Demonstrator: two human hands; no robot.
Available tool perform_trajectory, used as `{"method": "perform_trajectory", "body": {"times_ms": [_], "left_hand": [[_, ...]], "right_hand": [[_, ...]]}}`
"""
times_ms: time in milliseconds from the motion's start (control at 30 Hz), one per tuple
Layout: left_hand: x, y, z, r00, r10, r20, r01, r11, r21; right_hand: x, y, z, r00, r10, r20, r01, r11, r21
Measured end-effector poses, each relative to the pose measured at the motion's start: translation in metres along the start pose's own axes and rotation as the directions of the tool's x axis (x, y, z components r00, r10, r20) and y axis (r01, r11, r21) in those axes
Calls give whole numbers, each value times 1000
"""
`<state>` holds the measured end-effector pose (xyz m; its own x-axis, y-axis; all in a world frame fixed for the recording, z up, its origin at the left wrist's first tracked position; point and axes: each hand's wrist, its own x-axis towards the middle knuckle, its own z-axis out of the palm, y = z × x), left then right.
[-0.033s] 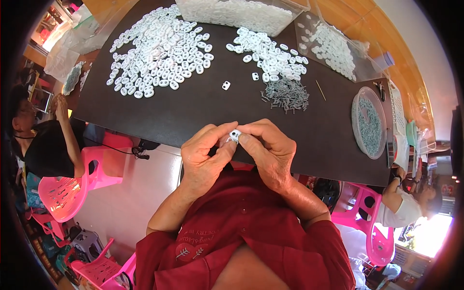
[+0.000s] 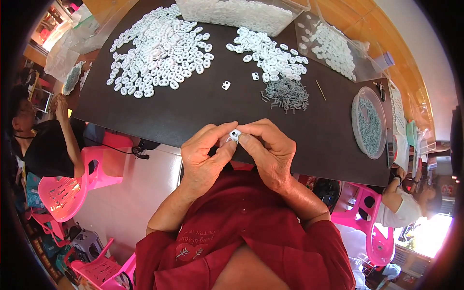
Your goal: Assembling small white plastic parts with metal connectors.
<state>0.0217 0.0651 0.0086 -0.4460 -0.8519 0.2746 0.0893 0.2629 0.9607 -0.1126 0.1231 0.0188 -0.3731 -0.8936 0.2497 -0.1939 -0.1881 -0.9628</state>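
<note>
Mid-frame, the left hand and right hand pinch a holed white plastic piece between them, long axis unclear.

Shirt: deep red cloth, below the left hand and the right hand
Sleeves: short, same red, ending near the elbows
Heart motif: lighter red, below the left hand, two pale arrow-like sprigs
Lettering: stitched, between heart and left hand
Buttons: small, reddish, below and between the hands
Neckline: open V, farther below
</note>
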Motion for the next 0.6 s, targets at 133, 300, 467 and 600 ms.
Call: {"method": "perform_trajectory", "body": {"times_ms": [133,300,467,600], "left_hand": [[0,-1,-1,1000,2,17,-2,1000,17],[1,-1,-2,1000,-7,30,7,1000,16],[1,-3,-4,999,-30,46,28,999,45],[-2,-5,-3,994,-108,20,109,991,-82]], "right_hand": [[0,2,-2,999,-41,15,42,996,-73],[0,6,-2,997,-78,18,80,990,-112],[0,7,-2,991,-127,32,131,982,-140],[1,5,-2,994,-101,46,107,983,-148]]}}
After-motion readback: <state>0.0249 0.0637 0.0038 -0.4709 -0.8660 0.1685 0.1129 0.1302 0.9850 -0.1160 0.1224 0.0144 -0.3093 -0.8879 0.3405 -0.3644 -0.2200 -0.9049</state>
